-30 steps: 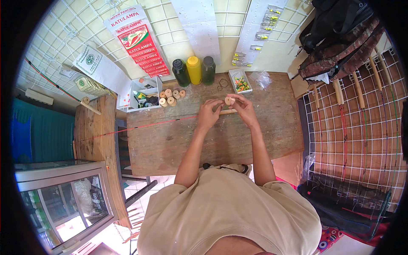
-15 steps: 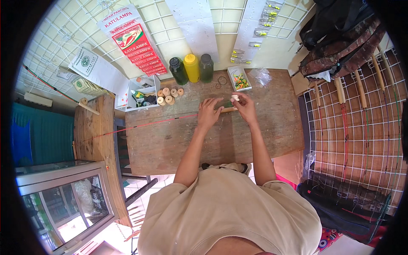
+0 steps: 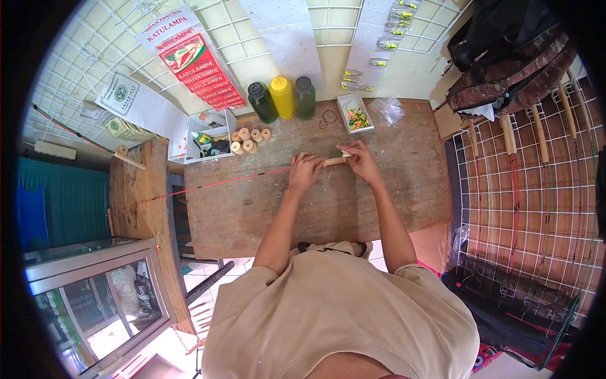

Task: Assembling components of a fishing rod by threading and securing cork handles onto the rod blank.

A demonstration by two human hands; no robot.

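A thin red-and-black fishing rod (image 3: pixel 235 180) lies across the wooden table, its tip end running off toward the left. My left hand (image 3: pixel 304 172) is closed round the rod where it meets a short pale wooden handle (image 3: pixel 334 162). At the other end of that handle, my right hand (image 3: pixel 364 165) pinches a small whitish piece (image 3: pixel 346 153) between thumb and fingers. What exactly this piece is cannot be made out. The handle bridges the gap between both hands.
Several wooden spools (image 3: pixel 245 139) and a white divided box (image 3: pixel 211 134) stand at the back left. Three bottles, one a yellow bottle (image 3: pixel 282 98), line the wall. A white tray of small colourful pieces (image 3: pixel 355 114) sits beyond my right hand, beside clear plastic bags (image 3: pixel 387 111).
The wooden handle now shows more fully between my hands. My right hand has tilted and lowered the whitish piece toward the handle; my left fingers have drawn together.
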